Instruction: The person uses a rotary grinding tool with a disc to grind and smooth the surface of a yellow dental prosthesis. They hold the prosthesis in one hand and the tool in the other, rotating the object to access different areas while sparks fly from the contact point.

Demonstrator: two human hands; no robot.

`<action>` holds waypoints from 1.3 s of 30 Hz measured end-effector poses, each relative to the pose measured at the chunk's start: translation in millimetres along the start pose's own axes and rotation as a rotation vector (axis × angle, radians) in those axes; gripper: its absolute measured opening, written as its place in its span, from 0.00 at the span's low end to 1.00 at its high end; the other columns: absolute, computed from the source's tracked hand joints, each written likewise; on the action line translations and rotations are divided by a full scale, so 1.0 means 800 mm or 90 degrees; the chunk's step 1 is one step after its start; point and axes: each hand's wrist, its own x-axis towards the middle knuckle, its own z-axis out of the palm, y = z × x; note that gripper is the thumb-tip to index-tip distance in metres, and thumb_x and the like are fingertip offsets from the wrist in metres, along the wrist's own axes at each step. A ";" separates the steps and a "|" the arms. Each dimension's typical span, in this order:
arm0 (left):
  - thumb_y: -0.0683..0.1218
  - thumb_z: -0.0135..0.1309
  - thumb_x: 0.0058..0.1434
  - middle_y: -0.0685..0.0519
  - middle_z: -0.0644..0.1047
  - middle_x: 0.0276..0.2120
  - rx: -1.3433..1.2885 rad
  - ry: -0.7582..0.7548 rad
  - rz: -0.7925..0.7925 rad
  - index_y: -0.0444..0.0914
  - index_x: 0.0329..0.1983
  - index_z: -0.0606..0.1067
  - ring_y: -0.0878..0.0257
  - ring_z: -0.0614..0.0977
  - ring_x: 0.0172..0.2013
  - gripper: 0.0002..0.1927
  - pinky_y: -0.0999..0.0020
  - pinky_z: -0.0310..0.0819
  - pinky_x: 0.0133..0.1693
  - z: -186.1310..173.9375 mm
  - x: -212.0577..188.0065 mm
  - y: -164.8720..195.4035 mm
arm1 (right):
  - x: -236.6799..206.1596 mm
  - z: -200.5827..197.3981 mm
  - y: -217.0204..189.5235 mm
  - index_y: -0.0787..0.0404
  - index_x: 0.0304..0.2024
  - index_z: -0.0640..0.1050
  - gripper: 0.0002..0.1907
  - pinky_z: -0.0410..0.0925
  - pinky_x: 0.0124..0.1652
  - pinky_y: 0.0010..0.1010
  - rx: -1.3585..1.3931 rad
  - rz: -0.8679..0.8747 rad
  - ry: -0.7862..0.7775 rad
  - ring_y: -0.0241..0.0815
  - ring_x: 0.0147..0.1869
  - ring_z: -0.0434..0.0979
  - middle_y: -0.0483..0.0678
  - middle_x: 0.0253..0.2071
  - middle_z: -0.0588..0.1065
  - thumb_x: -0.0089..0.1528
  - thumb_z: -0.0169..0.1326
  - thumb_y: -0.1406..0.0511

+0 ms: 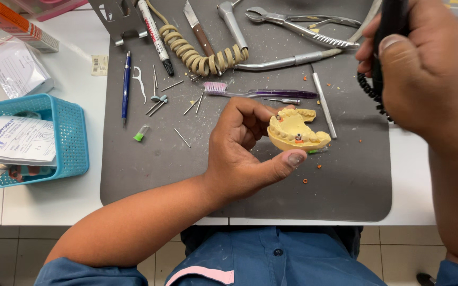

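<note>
Near: your left hand (245, 153) holds the yellow dental cast (295, 130) above the grey mat (149, 159), thumb under its near edge, fingers curled behind. Grip clenched on the cast, teeth side up. A small dark-and-orange post shows on the near ridge of the cast; too small to tell more.

Right, raised: your right hand (425, 74) is wrapped round a black handpiece (390, 24), its coiled black cord (369, 90) hanging below. Grip closed on it. The working tip is out of view, well apart from the cast.

Step, as judged: cast presented, tool lifted off between passes. Next move would call for bringing the tip down to the cast with the left hand braced steady.

Mid mat: orange chips scattered near the cast, loose burs, a purple toothbrush (263, 92), a blue pen (126, 85).

Far: beige coiled cord (197, 55), metal forceps (298, 26), a knife (197, 26), a marker (155, 34).

Left, on the desk (54, 204): blue basket (70, 143) with papers.
</note>
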 end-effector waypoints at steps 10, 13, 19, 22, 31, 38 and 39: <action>0.45 0.68 0.67 0.48 0.75 0.50 0.005 0.004 -0.014 0.36 0.54 0.62 0.65 0.79 0.52 0.25 0.67 0.78 0.62 -0.003 0.002 0.006 | -0.038 0.005 -0.031 0.65 0.42 0.74 0.19 0.60 0.29 0.19 -0.124 -0.056 -0.008 0.28 0.28 0.66 0.42 0.31 0.72 0.75 0.50 0.54; 0.45 0.68 0.67 0.48 0.75 0.50 0.005 0.013 -0.023 0.36 0.54 0.63 0.65 0.79 0.51 0.25 0.67 0.78 0.62 -0.002 0.002 0.005 | -0.041 0.004 -0.025 0.66 0.45 0.73 0.20 0.63 0.34 0.17 -0.062 -0.082 -0.037 0.26 0.34 0.69 0.40 0.34 0.72 0.76 0.49 0.53; 0.44 0.68 0.66 0.47 0.76 0.49 0.029 0.010 -0.017 0.36 0.54 0.63 0.64 0.79 0.53 0.25 0.67 0.79 0.63 -0.004 0.004 0.008 | -0.038 0.005 -0.019 0.66 0.36 0.75 0.27 0.63 0.29 0.21 -0.201 -0.071 -0.050 0.30 0.27 0.69 0.46 0.25 0.72 0.62 0.65 0.47; 0.44 0.68 0.66 0.47 0.76 0.49 0.039 0.003 -0.015 0.36 0.54 0.63 0.63 0.80 0.57 0.26 0.67 0.78 0.63 -0.004 0.004 0.009 | -0.034 0.006 -0.023 0.68 0.26 0.75 0.34 0.63 0.23 0.27 -0.316 -0.131 -0.073 0.36 0.22 0.71 0.49 0.20 0.71 0.44 0.73 0.46; 0.42 0.69 0.66 0.47 0.75 0.51 0.011 -0.001 -0.020 0.36 0.55 0.63 0.65 0.77 0.53 0.26 0.68 0.77 0.64 -0.006 -0.001 0.006 | -0.036 0.015 -0.048 0.63 0.26 0.79 0.27 0.64 0.22 0.26 -0.354 -0.126 -0.105 0.35 0.20 0.73 0.45 0.17 0.71 0.39 0.75 0.51; 0.42 0.71 0.62 0.51 0.74 0.48 0.084 -0.003 0.018 0.36 0.54 0.64 0.66 0.79 0.55 0.27 0.66 0.76 0.66 -0.006 0.003 0.009 | -0.033 0.018 -0.043 0.62 0.17 0.76 0.30 0.59 0.18 0.31 -0.396 -0.093 -0.123 0.40 0.15 0.68 0.46 0.11 0.67 0.37 0.75 0.46; 0.42 0.71 0.62 0.51 0.74 0.48 0.093 -0.007 0.027 0.36 0.53 0.64 0.67 0.79 0.55 0.27 0.66 0.75 0.67 -0.006 0.003 0.009 | -0.032 0.018 -0.040 0.62 0.17 0.76 0.30 0.58 0.18 0.31 -0.388 -0.106 -0.126 0.40 0.15 0.68 0.46 0.11 0.67 0.37 0.74 0.46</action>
